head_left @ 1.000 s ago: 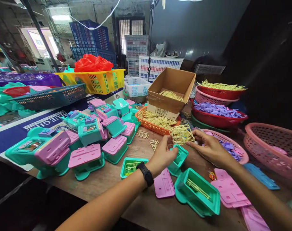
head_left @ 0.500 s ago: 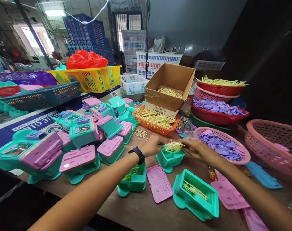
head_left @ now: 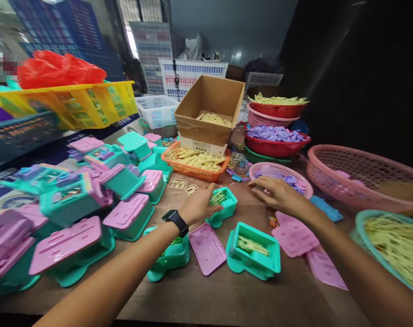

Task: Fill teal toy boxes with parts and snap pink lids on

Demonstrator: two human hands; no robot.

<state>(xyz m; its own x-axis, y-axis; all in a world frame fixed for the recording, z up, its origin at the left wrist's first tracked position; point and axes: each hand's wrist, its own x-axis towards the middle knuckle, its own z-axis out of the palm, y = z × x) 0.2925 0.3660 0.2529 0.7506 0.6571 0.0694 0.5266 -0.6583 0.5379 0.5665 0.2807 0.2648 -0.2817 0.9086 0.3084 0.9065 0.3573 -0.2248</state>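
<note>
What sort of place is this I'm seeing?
Likely a small workshop or factory for plastic goods: many alike teal boxes with pink lids cluster on the table, an orange basket holds loose yellow pieces, and plastic crates stand stacked behind.

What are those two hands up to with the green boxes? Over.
Left hand at a green box, yellow parts inside. Right hand open, nothing seen in it. Pink basket just beyond right hand.
</note>
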